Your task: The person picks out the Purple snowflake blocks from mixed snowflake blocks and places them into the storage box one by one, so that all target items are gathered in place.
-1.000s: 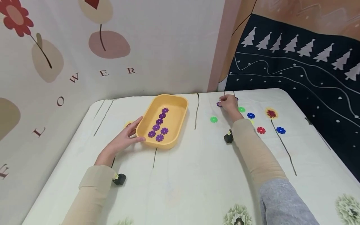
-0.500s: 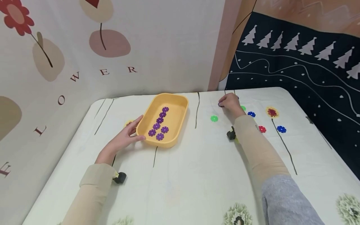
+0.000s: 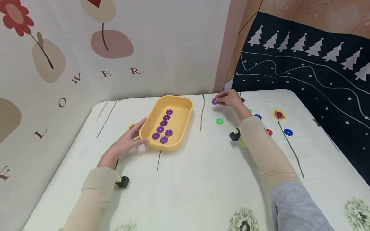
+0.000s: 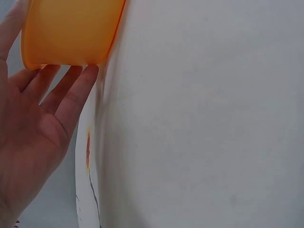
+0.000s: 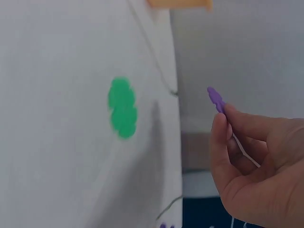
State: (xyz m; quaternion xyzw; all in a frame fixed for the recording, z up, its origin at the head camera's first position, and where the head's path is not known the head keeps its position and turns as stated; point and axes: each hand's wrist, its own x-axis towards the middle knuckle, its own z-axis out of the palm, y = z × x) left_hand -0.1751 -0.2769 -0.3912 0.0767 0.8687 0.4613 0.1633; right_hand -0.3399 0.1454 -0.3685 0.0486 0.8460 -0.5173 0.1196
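My left hand touches the near-left corner of a yellow plastic tray, thumb at the near rim and straight, spread fingers along the left side. The left wrist view has those fingertips against the tray's outer wall. Several purple flower-shaped discs lie flat inside, one of them beside a slanting row. My right hand pinches another purple disc between thumb and fingertips at the far side of the table. In the right wrist view this disc appears edge-on, raised at the fingertips.
A green disc lies between the tray and my right forearm. Around that forearm are a red disc, a blue disc, a partly covered yellow-green disc and another purple disc. Printed cloth walls border the table's far and right edges.
My right hand has picked up the purple disc from the far side of the table and moved it slightly left and away. The left hand and the tray have stayed put.
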